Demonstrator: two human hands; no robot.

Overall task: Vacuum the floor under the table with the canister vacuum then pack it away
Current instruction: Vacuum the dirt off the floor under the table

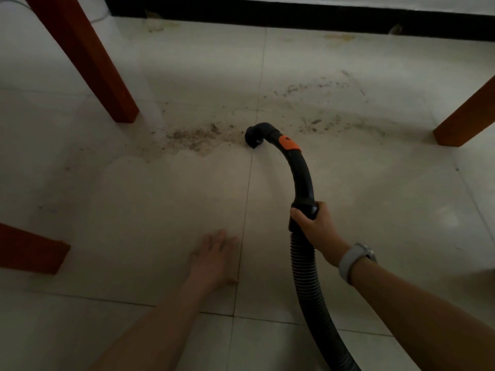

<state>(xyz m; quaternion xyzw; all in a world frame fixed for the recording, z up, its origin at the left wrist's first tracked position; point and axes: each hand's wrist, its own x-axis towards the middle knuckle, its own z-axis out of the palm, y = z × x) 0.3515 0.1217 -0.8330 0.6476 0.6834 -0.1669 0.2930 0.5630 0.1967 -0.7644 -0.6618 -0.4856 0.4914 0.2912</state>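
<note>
Floor: pale tiled floor (pixel 375 210) crossed by dark grout lines, lit dimly.
Debris: a dirt patch (pixel 195 139) is spread beside the far-left table leg (pixel 88 62); fainter grit is scattered toward the right.
Wall: a black skirting board (pixel 294 16) is seen at the far edge.
Vacuum hose (pixel 302 170): nozzle end is set on the floor, at the dirt's edge.
Right hand (pixel 316 226): curled round the hose handle.
Left hand (pixel 217 257): laid flat on the floor, fingers straight.

A black hose (pixel 305 277) with an orange button (pixel 288 142), reddish-brown table legs (pixel 88 62), pale tiled floor (pixel 160 210).
</note>
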